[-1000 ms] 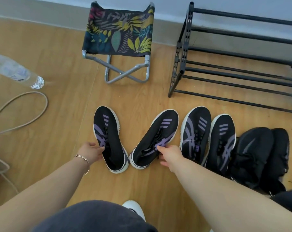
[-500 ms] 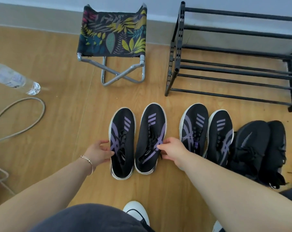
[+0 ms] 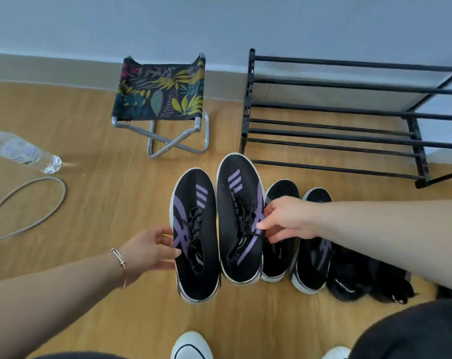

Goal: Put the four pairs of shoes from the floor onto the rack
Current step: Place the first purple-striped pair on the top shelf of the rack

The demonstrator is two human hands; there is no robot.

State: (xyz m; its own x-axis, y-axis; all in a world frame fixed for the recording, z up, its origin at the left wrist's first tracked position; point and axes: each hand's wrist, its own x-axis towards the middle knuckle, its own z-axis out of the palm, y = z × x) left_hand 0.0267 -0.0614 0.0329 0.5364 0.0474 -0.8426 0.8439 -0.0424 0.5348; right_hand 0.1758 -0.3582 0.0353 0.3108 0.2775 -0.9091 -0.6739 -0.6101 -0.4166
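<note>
Floor (image 3: 77, 112): wood, bare at left. Rack (image 3: 349, 130): black, slatted, against the wall at right, no shoes on it. Stool (image 3: 162, 94): leaf-print, left of the rack. Black pair (image 3: 354, 278) and second purple pair (image 3: 295, 263) on the floor at right, partly behind the right forearm. Left shoe (image 3: 193, 242) gripped at its side by the left hand (image 3: 148, 251); right shoe (image 3: 239, 218) pinched at the laces by the right hand (image 3: 287, 220). Both shoes side by side, toes toward the rack. Bottle (image 3: 20, 151) and cable (image 3: 33, 211) at far left
</note>
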